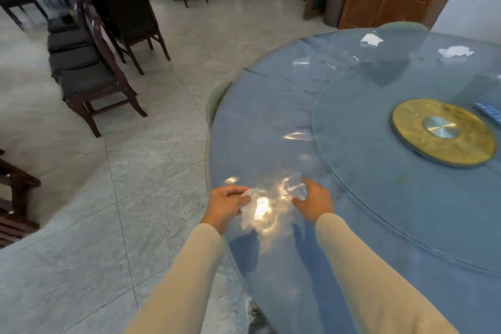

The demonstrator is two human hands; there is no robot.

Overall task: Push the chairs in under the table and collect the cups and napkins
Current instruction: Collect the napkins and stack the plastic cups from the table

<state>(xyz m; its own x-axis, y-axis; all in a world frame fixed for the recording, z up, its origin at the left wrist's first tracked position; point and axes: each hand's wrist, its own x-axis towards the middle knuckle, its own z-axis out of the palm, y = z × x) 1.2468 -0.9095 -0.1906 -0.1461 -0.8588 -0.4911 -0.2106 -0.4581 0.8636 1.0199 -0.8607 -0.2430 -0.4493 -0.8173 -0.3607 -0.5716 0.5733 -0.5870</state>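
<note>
**Cup and napkin gripped at the near edge of the round desk**

Cup (294,189), clear plastic and tipped on its side with the mouth facing left, sits in the right hand (314,202); the fingers curl around its base from the right and the thumb lies along the top. The left hand (226,205) is closed on a crumpled white napkin (248,207), pinching its upper part while the rest hangs down over the glass surface. Both hands hover just above the near rim of the desk (271,122), close beside each other but not touching, with bright glare between them. Both forearms, in beige sleeves, reach forward from the bottom of the view, the left one passing over the floor beside the desk edge and the right one over the desk top; the wrists are roughly level, palms turned inward toward each other.

Farther along the desk, a second clear cup (301,64) stands near the far left rim. Two more white napkins lie at the far side, one napkin (371,39) near the rim and another napkin (455,51) to its right. A glass turntable (379,144) with a gold centre disc covers the middle of the desk.

A row of dark wooden chairs (86,73) stands well apart from the desk on the tiled floor, at the upper left.
</note>
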